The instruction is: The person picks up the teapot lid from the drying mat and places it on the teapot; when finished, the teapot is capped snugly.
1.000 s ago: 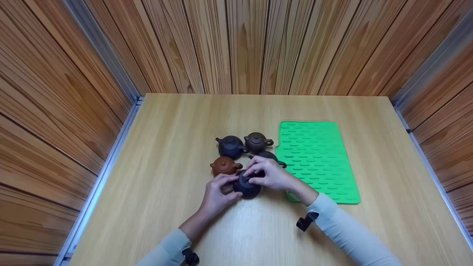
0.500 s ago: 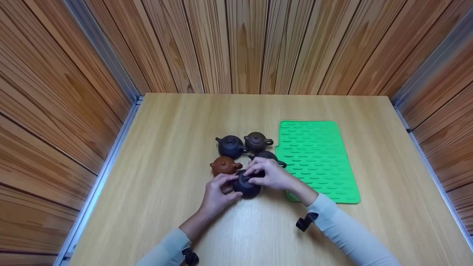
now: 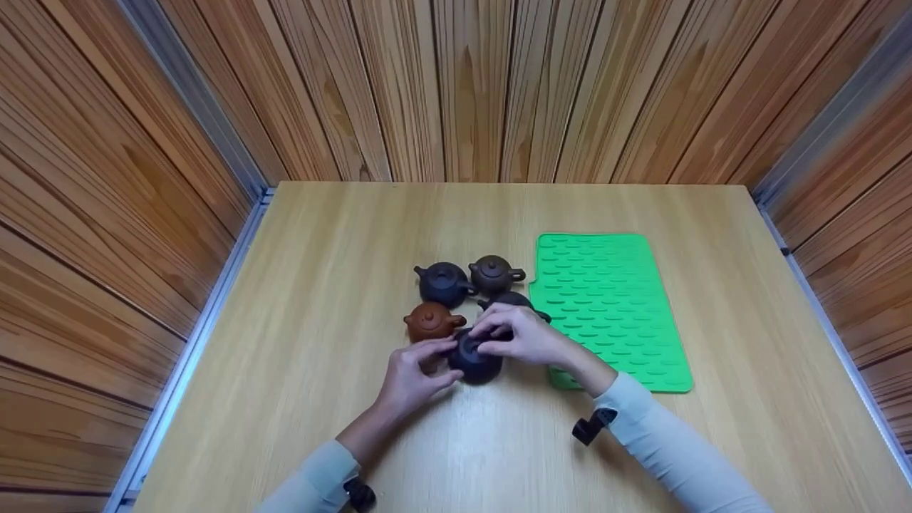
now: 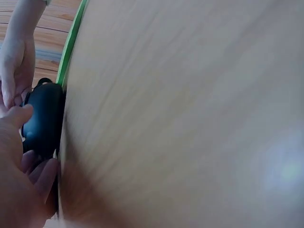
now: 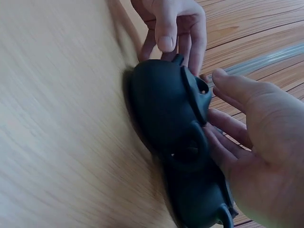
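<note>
In the head view a dark round teapot stands at the front of a small cluster of teapots. My left hand curves about its left side, thumb towards the front and fingers behind, near the spout. My right hand reaches over the top, thumb and fingers about the lid with its pierced knob. The right wrist view shows the lid seated on the pot and the loop handle towards a second black teapot, which the right hand partly covers in the head view.
A reddish-brown teapot stands just behind the left fingers. Further back are a black teapot and a dark brown one. A green textured mat lies to the right on the wooden table. Wood-panelled walls enclose the table.
My left hand and forearm have shifted slightly to the left, with the thumb nearer the pot's edge. The right hand stays at the lid; the teapots and mat keep their places.
</note>
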### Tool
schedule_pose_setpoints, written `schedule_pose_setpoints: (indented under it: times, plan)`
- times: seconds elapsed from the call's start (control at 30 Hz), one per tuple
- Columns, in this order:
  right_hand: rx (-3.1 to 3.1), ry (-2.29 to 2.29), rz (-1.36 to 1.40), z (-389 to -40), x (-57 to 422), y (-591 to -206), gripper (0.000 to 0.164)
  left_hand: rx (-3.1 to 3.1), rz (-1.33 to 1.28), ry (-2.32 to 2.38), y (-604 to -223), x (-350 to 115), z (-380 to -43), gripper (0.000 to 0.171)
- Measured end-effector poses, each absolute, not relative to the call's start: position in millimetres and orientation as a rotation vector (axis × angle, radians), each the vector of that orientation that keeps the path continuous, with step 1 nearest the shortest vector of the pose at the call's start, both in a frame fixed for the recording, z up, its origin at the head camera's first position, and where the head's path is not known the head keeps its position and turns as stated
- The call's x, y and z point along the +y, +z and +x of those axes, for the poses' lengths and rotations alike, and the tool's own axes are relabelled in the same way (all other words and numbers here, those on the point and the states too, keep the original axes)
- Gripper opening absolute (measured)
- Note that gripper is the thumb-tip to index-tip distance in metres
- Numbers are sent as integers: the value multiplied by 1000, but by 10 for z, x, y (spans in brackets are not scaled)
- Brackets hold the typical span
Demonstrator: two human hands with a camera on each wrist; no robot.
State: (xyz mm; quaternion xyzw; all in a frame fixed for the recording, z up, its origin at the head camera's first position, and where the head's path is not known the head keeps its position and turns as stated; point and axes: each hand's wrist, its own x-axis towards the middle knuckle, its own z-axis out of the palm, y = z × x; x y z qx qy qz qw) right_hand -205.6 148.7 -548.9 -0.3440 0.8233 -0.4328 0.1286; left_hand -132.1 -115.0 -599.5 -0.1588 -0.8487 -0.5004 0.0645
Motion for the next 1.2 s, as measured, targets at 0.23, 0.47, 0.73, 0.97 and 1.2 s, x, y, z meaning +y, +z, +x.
schedule_pose_setpoints:
  times: [0.23, 0.47, 0.73, 0.97, 1.2]
  plan:
    - [2340, -1287, -1060, -2094, 1583, -5438, 26, -2680, -569, -1635, -5807, -1309, -1415, 41]
    - [2296, -1337, -1119, -2141, 1779, -5319, 31, -2801, -654, -1616, -5528, -1480, -1569, 46]
    - [2275, -1456, -1014, -2169, 2060, -5200, 43, -2778, -832, -1802, -5268, -1689, -1755, 59]
    - [2334, -1491, -959, -2201, 2361, -5191, 52, -2724, -740, -1848, -5237, -1891, -1864, 58]
    - [2335, -1565, -894, -2207, 2707, -5280, 58, -2788, -623, -1790, -5297, -2174, -1909, 59]
